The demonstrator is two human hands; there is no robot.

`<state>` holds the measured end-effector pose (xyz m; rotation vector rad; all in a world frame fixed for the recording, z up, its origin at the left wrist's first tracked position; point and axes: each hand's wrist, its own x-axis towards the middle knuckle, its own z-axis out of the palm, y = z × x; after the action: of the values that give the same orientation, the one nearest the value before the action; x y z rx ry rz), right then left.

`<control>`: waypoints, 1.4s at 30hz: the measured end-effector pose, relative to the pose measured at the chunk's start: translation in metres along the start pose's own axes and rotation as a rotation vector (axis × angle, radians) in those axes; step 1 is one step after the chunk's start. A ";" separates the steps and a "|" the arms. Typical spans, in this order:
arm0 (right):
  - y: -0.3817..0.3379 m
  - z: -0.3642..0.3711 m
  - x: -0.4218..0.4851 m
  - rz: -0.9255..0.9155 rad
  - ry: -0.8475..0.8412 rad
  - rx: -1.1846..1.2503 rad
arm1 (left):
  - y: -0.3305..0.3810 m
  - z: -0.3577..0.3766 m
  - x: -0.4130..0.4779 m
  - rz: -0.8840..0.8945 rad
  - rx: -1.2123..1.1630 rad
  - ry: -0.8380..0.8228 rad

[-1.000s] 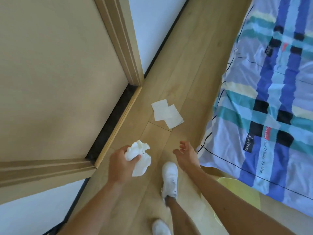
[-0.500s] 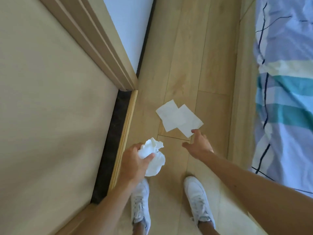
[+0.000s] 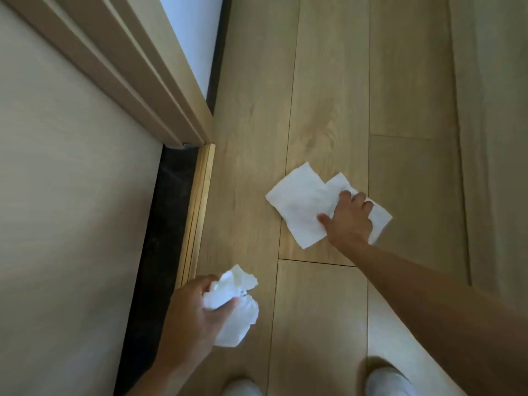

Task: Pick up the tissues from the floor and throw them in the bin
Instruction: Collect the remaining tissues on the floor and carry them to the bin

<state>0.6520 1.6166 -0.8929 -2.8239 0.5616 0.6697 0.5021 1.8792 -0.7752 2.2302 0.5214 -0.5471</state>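
Note:
Two flat white tissues (image 3: 297,204) lie overlapping on the wooden floor in the middle of the view. My right hand (image 3: 350,220) rests on top of them, fingers spread and pressing where the two sheets overlap; it covers part of the right sheet. My left hand (image 3: 194,315) hovers lower left, above the floor, shut on a crumpled wad of white tissues (image 3: 233,305). No bin is in view.
A beige door (image 3: 71,210) with its frame (image 3: 137,81) fills the left side, with a dark gap (image 3: 160,252) and a wooden threshold strip (image 3: 200,207) along the floor. My two white shoes (image 3: 385,380) show at the bottom edge.
My right hand has reached forward and down onto the flat tissues. The view has dropped closer to the floor, and the bed has left the frame. The left hand keeps its wad.

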 end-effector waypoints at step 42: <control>0.562 -0.289 -0.525 0.493 0.373 1.459 | 0.410 0.335 -0.407 0.565 0.329 -0.499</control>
<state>0.1062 1.1958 -0.4456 -1.3948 1.1716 -0.2417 0.3068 1.2910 -0.5255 2.2795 -0.4739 -0.8842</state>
